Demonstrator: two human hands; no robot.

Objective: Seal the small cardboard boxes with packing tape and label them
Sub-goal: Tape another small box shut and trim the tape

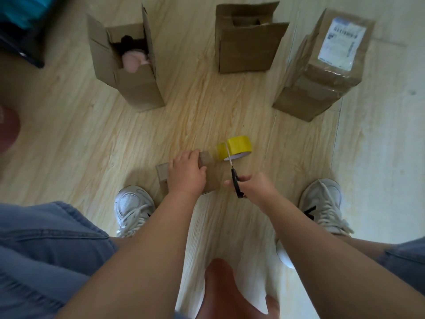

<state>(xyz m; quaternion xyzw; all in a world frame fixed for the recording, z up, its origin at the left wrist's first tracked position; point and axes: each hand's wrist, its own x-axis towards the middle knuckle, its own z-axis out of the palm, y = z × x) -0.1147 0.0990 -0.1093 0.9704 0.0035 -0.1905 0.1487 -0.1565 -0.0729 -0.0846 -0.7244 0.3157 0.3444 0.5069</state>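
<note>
A small cardboard box [212, 172] lies on the wooden floor between my feet. My left hand [186, 172] presses down on its top, covering most of it. A yellow roll of packing tape [239, 147] sits just beyond the box, with a strip of tape running from it to the box. My right hand [253, 186] grips black-handled scissors [234, 176]. Their blades cross the tape strip close to the roll.
Three taller cardboard boxes stand at the back: an open one [128, 65] holding something pink, an open one [246, 38] in the middle, and a taped one [322, 70] with a white label. My white sneakers [133, 208] flank the work spot.
</note>
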